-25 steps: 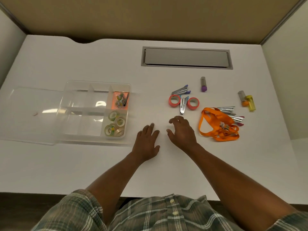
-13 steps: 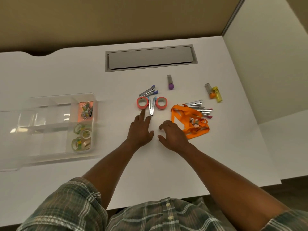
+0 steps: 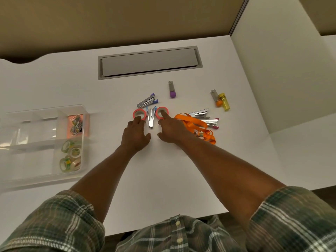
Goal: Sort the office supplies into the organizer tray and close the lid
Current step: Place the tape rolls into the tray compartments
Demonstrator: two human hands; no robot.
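Two pink tape rolls lie side by side with a blue-tipped staple remover (image 3: 150, 118) between them. My left hand (image 3: 135, 134) lies flat, its fingertips on the near rim of the left pink roll (image 3: 139, 113). My right hand (image 3: 171, 130) points a finger into the hole of the right pink roll (image 3: 161, 111). Neither roll is lifted. At the left the clear organizer tray (image 3: 84, 142) stands open. It holds paper clips on an orange pad (image 3: 76, 123) and several tape rolls (image 3: 70, 155) in its right compartments.
An orange lanyard (image 3: 197, 127) lies beside my right hand, silver staple removers (image 3: 205, 117) behind it. A purple-tipped remover (image 3: 147, 102), a purple-capped item (image 3: 172, 90) and a yellow-orange pair (image 3: 222, 101) lie farther back. A grey cable hatch (image 3: 148, 62) sits in the desk; a partition wall rises at right.
Both hands have moved forward from the bare desk onto the two pink tape rolls. My head has turned right, so the tray has shifted to the left edge of view.
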